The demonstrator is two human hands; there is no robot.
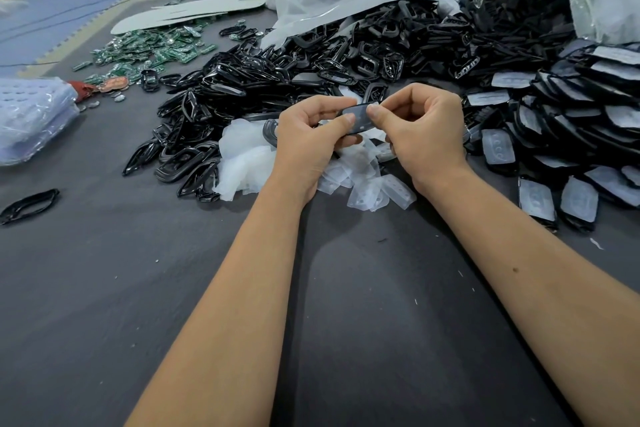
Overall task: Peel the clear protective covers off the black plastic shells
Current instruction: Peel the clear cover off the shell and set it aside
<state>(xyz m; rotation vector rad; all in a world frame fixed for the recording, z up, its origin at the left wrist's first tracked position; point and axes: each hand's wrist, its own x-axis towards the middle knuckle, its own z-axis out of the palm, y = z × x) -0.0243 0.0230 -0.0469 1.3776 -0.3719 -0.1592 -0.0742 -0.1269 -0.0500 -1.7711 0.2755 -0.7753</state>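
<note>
Left hand (313, 130) and right hand (420, 127) pinch 1 glossy black shell (360, 118) — clear-filmed, oval — above crinkly peeled covers (367, 184) on matte grey table (346, 305).

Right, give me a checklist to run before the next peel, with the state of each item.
1. Shell held by both hands: ok, left hand and right hand pinch it from either side.
2. Clear cover still on this shell: ok, a clouded film shows on its face.
3. A film edge lifted to pull: cannot tell, thumbs hide the edges.
4. Place for peeled film: ok, pile of clear covers lies right below the hands.
5. Covered shells left to do: ok, stack of covered shells at right.
6. Shell held clear of the table: ok.
</note>
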